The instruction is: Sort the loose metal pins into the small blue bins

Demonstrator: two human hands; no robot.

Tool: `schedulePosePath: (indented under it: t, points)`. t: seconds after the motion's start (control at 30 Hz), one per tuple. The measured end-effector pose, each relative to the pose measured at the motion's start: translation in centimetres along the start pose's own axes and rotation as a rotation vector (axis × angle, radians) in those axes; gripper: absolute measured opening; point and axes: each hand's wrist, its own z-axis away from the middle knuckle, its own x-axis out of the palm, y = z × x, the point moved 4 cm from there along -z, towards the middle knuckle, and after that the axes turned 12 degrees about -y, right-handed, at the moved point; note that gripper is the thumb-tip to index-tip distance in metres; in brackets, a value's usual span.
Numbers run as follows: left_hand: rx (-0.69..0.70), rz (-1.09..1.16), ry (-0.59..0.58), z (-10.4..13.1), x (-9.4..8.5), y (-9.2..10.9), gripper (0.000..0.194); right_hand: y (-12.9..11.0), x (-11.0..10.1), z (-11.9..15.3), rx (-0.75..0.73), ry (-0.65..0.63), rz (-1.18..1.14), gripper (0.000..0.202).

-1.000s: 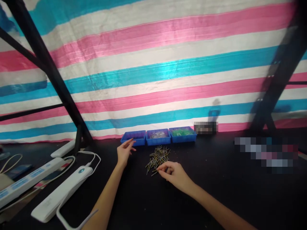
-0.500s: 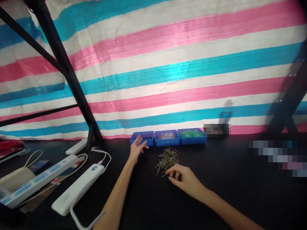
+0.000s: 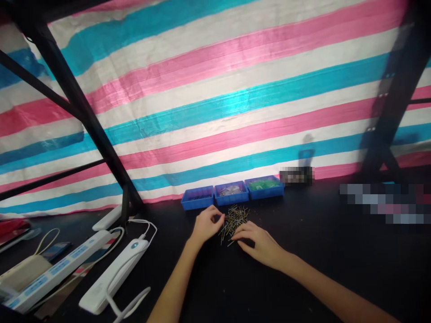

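Note:
A loose pile of thin metal pieces like screws or pins [image 3: 237, 217] lies on the black table. At the pile's left edge is my left hand [image 3: 208, 224], thumb and forefinger pinched together; whatever they hold is too small to make out. My right hand [image 3: 257, 242] touches the lower right edge of the pile with curled fingers, thumb and fingertips slightly apart. Behind the pile stand three blue trays in a row: the left tray [image 3: 198, 205] with dark small contents, the middle tray [image 3: 232, 199] with clear pieces, the right tray [image 3: 266, 193] with green pieces.
White power strips [image 3: 111, 278] and cables lie at the left, beside a beige box [image 3: 25, 272] and a phone [image 3: 59, 251]. A black metal frame [image 3: 97, 139] rises at the back left before a striped sheet [image 3: 215, 107]. Blurred-out objects sit at the right.
My left hand has come from above the left blue tray down to the pile, and its spread fingers have closed to a pinch. My right hand stays by the pile. The view has tilted slightly.

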Motion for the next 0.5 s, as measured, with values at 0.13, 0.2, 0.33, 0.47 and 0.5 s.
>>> schedulePosePath:
  t: [0.13,0.2,0.33,0.47,0.5]
  points:
    - [0.066,-0.241,-0.173,0.6,1.2,2.6,0.026,-0.9,0.3,0.1,-0.069,-0.073,0.033,0.023]
    - [0.065,-0.257,-0.219,0.7,1.5,3.2,0.024,-1.1,0.4,0.2,-0.075,-0.085,0.038,0.024]
    - [0.084,-0.228,-0.234,0.6,1.6,3.6,0.02,-1.1,0.6,0.2,-0.063,-0.071,0.043,0.022]
    - [0.084,-0.18,-0.191,0.5,1.9,3.9,0.023,-0.9,0.8,0.3,-0.062,-0.069,0.02,0.023]
    - [0.086,-0.173,-0.192,0.5,2.1,4.0,0.024,-0.8,0.7,0.3,-0.061,-0.069,0.011,0.022]
